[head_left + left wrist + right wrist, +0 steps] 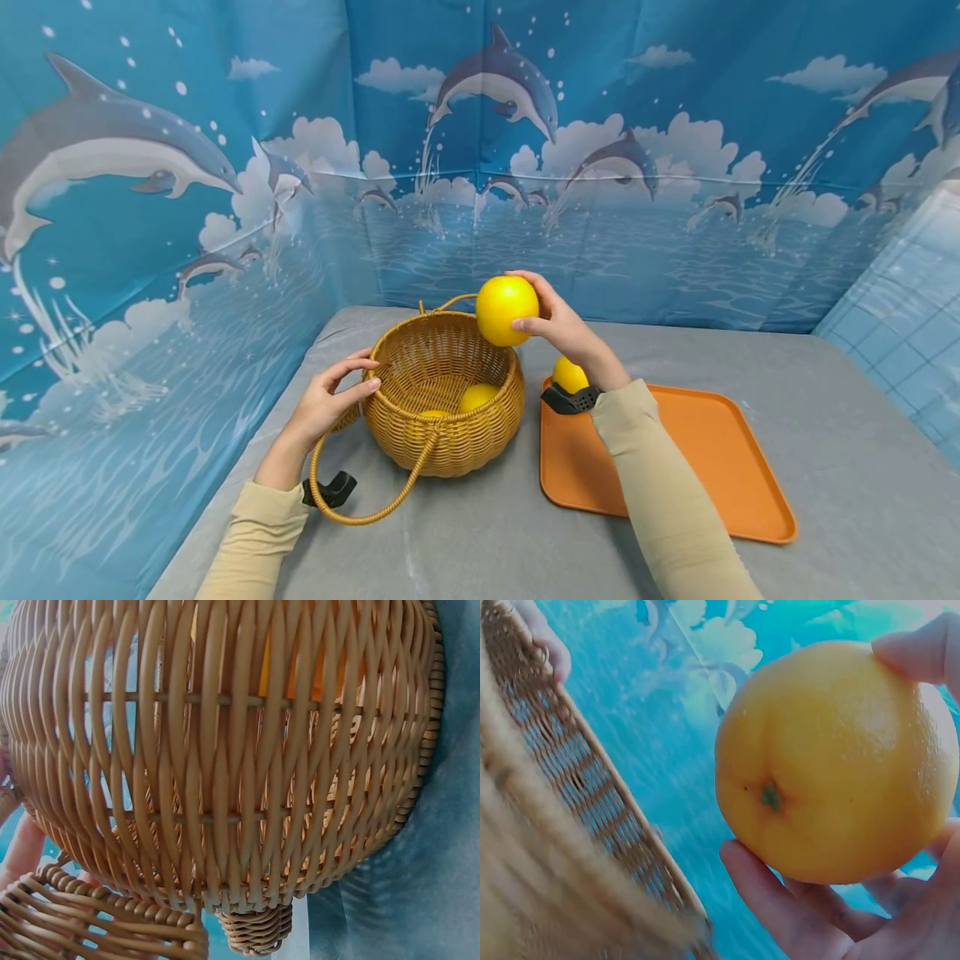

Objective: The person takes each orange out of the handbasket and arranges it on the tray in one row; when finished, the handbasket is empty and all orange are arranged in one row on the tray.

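My right hand (562, 325) grips an orange (507, 310) with thumb and fingers, just above the right rim of a round wicker basket (442, 450). In the right wrist view the held orange (832, 765) shows its green stem scar, with the basket (622, 802) beside it. My left hand (326, 408) holds the basket's left rim. Inside lie two more yellow oranges, one orange (477, 397) plain to see, the other orange (433, 414) mostly behind the front rim. The left wrist view is filled by the basket's woven wall (225, 757).
An orange tray (697, 450) lies right of the basket, partly under my right forearm. Another orange (570, 373) sits at its far left corner, partly hidden by the wrist strap. The basket's handle (360, 518) hangs toward the front. A dolphin-print curtain (480, 208) stands behind the grey table.
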### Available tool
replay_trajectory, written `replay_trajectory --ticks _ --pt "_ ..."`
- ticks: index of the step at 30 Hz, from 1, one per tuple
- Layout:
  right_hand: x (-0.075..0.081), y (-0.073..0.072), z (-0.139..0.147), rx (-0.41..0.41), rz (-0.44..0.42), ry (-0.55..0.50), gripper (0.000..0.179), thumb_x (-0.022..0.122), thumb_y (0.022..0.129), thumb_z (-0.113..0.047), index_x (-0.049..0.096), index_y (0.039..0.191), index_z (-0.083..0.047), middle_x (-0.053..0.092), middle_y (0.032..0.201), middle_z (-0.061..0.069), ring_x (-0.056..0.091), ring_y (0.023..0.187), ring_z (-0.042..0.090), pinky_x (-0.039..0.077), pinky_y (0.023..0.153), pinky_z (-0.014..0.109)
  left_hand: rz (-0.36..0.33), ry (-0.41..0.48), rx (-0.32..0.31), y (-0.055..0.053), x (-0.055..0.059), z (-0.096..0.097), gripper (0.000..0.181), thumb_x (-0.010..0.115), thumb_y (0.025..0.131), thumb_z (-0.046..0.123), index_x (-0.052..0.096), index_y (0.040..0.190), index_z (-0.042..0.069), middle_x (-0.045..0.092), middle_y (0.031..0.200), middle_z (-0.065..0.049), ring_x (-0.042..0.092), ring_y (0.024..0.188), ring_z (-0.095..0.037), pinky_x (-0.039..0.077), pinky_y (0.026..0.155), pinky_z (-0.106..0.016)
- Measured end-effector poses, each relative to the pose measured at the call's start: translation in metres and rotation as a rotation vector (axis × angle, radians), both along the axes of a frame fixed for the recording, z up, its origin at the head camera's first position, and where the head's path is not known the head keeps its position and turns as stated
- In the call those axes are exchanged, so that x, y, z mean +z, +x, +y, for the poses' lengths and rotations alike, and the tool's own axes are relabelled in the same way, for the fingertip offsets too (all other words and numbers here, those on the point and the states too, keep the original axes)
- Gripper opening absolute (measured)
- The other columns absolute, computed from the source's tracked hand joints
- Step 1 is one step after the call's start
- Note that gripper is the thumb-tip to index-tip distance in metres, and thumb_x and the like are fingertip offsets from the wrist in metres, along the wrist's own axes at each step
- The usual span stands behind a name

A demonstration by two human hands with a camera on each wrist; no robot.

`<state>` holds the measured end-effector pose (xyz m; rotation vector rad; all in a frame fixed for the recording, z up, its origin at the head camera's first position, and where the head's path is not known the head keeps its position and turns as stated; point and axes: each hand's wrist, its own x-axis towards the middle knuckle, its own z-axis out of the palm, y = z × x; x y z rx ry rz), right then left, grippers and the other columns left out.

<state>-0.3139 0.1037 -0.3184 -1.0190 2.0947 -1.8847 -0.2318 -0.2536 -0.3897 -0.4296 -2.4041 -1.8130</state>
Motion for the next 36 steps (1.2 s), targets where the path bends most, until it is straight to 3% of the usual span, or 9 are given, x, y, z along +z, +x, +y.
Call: replay_trajectory --ticks 7,16,25,32,36 --pt "-0.01 0.011 0.046 -0.184 -0.06 0.031 0.067 0.059 0.089 -0.014 0.024 0.146 -0.017 0.031 0.14 0.012 0.047 0.109 0.031 0.046 0.084 0.039 -0.004 0.004 -0.002 0.0 0.001 0.0 0.041 0.063 0.091 0.021 0.055 0.124 -0.003 0.038 0.147 -0.005 0.015 0.14 -0.027 0.011 0.107 -0.061" --pt "-0.035 0.018 0.086 -0.371 -0.129 0.101 0.067 0.059 0.093 -0.021 0.021 0.148 -0.018 0.029 0.141 0.015 0.042 0.112 0.032 0.043 0.086 0.043 0.001 0.008 -0.001 0.0 -0.001 0.0 0.041 0.064 0.091 0.019 0.056 0.123 -0.005 0.039 0.146 -0.007 0.016 0.14 -0.028 0.012 0.108 -0.06" --pt "-0.058 0.023 0.113 -0.469 -0.18 0.128 0.072 0.058 0.094 -0.029 0.014 0.149 -0.017 0.022 0.145 0.018 0.039 0.115 0.034 0.046 0.083 0.034 -0.008 0.013 -0.001 0.0 0.0 0.0 0.042 0.064 0.091 0.02 0.055 0.123 -0.004 0.038 0.147 -0.006 0.016 0.14 -0.027 0.011 0.108 -0.059" --pt "-0.065 0.023 0.133 -0.514 -0.195 0.148 0.074 0.057 0.094 -0.032 0.011 0.15 -0.015 0.02 0.144 0.022 0.038 0.114 0.032 0.047 0.079 0.025 -0.009 0.003 0.007 0.001 0.001 0.001 0.041 0.064 0.091 0.021 0.056 0.124 -0.003 0.038 0.147 -0.005 0.016 0.14 -0.026 0.012 0.108 -0.059" --pt "-0.068 0.02 0.143 -0.51 -0.215 0.155 0.075 0.054 0.096 -0.032 0.004 0.15 -0.015 0.017 0.144 0.025 0.039 0.115 0.034 0.048 0.086 0.037 -0.012 -0.001 0.006 0.0 0.0 0.001 0.039 0.064 0.091 0.021 0.057 0.123 -0.001 0.037 0.147 -0.005 0.016 0.14 -0.026 0.012 0.108 -0.059"
